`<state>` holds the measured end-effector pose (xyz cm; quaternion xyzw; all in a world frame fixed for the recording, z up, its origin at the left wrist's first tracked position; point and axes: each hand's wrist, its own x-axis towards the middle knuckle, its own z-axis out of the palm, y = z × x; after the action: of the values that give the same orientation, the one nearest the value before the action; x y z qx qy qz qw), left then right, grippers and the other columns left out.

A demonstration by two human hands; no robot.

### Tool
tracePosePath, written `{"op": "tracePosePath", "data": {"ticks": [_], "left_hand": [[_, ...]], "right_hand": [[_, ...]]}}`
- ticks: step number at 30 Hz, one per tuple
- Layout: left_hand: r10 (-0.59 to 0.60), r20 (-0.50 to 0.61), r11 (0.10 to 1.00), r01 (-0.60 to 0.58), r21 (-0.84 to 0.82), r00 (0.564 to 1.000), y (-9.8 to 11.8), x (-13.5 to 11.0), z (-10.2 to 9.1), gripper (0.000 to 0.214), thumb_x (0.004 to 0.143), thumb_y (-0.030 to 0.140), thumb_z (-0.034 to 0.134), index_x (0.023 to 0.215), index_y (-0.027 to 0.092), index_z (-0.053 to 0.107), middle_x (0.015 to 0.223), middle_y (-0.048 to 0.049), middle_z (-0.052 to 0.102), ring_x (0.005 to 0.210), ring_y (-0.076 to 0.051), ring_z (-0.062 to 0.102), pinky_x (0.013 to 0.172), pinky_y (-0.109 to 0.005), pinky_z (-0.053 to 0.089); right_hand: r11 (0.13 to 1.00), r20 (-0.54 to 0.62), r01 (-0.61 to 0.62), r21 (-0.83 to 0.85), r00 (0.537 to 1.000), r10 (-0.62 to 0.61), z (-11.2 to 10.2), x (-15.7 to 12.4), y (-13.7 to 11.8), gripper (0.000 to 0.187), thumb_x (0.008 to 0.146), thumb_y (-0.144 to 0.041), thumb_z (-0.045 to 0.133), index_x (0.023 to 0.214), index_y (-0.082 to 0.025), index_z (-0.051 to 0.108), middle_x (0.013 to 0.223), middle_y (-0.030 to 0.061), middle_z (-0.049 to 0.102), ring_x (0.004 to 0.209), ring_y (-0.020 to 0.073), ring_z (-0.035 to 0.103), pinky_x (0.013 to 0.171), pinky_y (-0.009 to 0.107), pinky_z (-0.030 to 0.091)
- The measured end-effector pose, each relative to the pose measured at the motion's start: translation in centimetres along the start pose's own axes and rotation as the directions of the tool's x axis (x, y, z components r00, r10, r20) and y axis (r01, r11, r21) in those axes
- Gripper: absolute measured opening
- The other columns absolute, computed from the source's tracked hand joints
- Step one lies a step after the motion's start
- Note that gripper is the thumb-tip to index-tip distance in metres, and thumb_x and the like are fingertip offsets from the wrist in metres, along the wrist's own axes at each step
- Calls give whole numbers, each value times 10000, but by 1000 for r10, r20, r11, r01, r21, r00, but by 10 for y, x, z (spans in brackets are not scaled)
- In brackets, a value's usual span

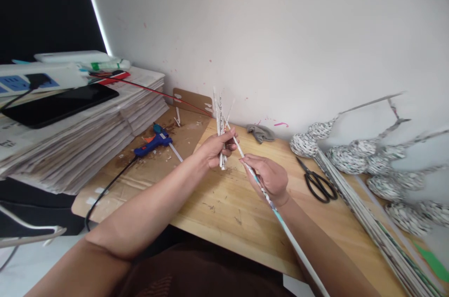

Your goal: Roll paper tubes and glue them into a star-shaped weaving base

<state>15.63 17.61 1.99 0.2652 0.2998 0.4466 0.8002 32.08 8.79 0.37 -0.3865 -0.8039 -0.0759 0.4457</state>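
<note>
My left hand [220, 146] is closed round a small bundle of rolled newspaper sticks [218, 114], which stand nearly upright and poke out above and below the fingers. Between the fingers of my right hand [266, 174] is a long rolled paper tube [291, 236]. It slants from the lower right up to the bundle, where its thin tip crosses the sticks close to my left thumb. Whether the tip is joined to the bundle I cannot tell. Both hands are above the wooden table [210, 203].
Left: a blue glue gun [153, 141] on cardboard, beside stacked newspapers [140, 114] bearing a phone [63, 105] and power strip [70, 77]. Right: black scissors [317, 182], long paper tubes [368, 222] and several woven paper gourds [347, 159]. A grey cloth [260, 133] lies by the wall.
</note>
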Motion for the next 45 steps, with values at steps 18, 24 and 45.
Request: {"op": "tracePosePath", "data": {"ticks": [18,24,45], "left_hand": [[42,-8,999,-42,-7,999,3,-14,1,192,828,230,670,723,104,570,620,-16,571,443,-41,513,282,-73,259],[211,83,946,-225,233,974,14,-17,5,322,698,366,787,730,107,599,643,-33,619,474,-41,506,335,-96,269],[-12,255,928,-84,362,967,-11,-23,4,377,709,446,760,849,136,599,775,-80,701,579,-109,622,357,-146,256]], "right_hand": [[989,-98,134,55,987,-128,-2,7,-9,290,778,-15,647,1001,-199,625,933,72,747,846,173,708,763,261,542],[995,25,44,91,999,-47,4,4,-7,173,818,-117,657,962,-209,631,882,49,734,794,167,687,742,260,518],[309,730,-889,338,455,509,25,0,-4,211,699,-249,696,867,-160,603,620,-20,611,561,143,625,439,214,446]]}}
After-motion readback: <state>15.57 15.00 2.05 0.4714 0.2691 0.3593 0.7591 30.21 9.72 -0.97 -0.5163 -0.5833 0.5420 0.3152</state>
